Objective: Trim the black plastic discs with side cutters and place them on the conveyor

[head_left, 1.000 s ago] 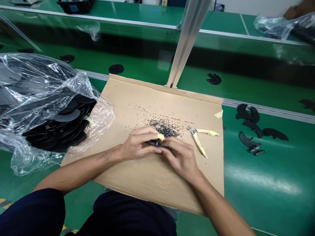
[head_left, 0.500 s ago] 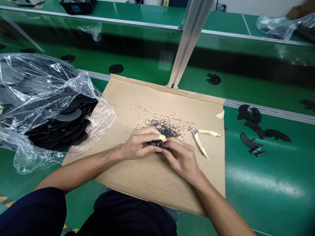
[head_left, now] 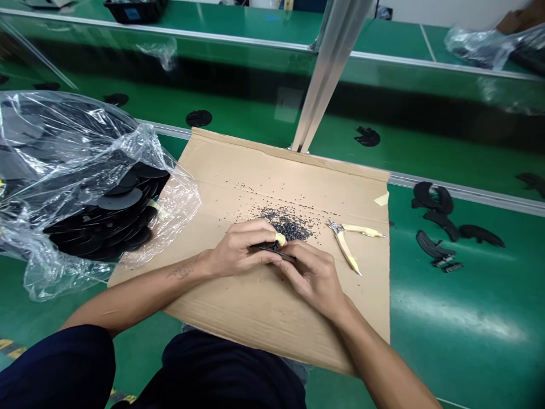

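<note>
Both of my hands meet over the cardboard sheet [head_left: 255, 307], holding a thin black part [head_left: 279, 253] between them. My left hand [head_left: 244, 247] grips its left side, with a pale yellow covering [head_left: 280, 238] on a fingertip at the top. Fingers of my right hand [head_left: 315, 272] close on the right side of the part. Just beyond my hands lies a scattered pile of tiny black pieces [head_left: 293, 227]. Pliers with pale yellow handles [head_left: 349, 255] rest spread apart on the cardboard, right of the pile. The fingers hide much of the black part.
A clear plastic bag [head_left: 145, 147] with several black discs [head_left: 119, 199] lies at the left. Curved black parts [head_left: 434, 244] sit on the green table at the right. A metal post [head_left: 323, 79] rises behind the cardboard, and a black bin [head_left: 134, 10] stands at the back left.
The black part has tilted slightly between my fingers. My hands stay in nearly the same place, both still closed on it.
</note>
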The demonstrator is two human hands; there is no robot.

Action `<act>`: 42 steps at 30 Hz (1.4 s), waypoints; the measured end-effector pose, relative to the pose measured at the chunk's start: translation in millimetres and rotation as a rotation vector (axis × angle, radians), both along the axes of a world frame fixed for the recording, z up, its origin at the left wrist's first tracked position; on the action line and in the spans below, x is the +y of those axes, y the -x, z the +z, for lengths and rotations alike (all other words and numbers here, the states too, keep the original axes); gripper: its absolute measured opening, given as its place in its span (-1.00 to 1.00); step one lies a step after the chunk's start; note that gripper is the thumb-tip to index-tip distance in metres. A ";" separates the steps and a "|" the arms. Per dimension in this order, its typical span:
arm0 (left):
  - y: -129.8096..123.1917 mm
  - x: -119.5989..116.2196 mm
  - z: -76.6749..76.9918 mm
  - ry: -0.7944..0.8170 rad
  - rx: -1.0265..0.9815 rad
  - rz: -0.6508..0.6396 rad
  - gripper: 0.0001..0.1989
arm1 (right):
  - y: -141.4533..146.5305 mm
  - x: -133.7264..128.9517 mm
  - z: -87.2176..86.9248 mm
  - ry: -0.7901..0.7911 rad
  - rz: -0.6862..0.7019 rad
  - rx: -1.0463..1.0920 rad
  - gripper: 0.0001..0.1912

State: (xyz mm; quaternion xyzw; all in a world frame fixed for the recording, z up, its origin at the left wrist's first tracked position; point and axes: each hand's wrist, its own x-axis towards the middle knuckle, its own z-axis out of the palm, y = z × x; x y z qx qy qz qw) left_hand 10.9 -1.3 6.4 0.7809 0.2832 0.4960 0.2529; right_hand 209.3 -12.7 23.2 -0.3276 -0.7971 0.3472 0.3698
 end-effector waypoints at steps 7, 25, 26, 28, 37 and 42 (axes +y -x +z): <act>-0.7 1.2 -2.8 -0.012 -0.004 -0.018 -0.78 | -1.6 2.0 -1.4 -0.023 -0.026 -0.006 -0.90; -2.4 -2.1 4.2 0.176 -0.132 -0.072 -0.85 | 0.1 -1.5 2.4 -0.009 -0.032 -0.008 -0.85; -2.4 -2.2 4.0 0.170 -0.133 -0.065 -0.84 | 0.1 -1.2 2.1 -0.006 -0.035 0.001 -0.86; -1.8 -1.9 3.7 0.171 -0.132 -0.068 -0.77 | -0.5 0.1 0.9 -0.005 -0.047 0.033 -0.89; 3.5 3.7 6.6 0.557 -0.262 -0.245 -0.79 | -2.1 6.9 -0.3 0.129 -0.020 0.169 -0.92; 3.5 3.9 5.3 0.577 -0.289 -0.229 -0.85 | -4.2 9.0 6.0 0.152 -0.033 0.198 -0.90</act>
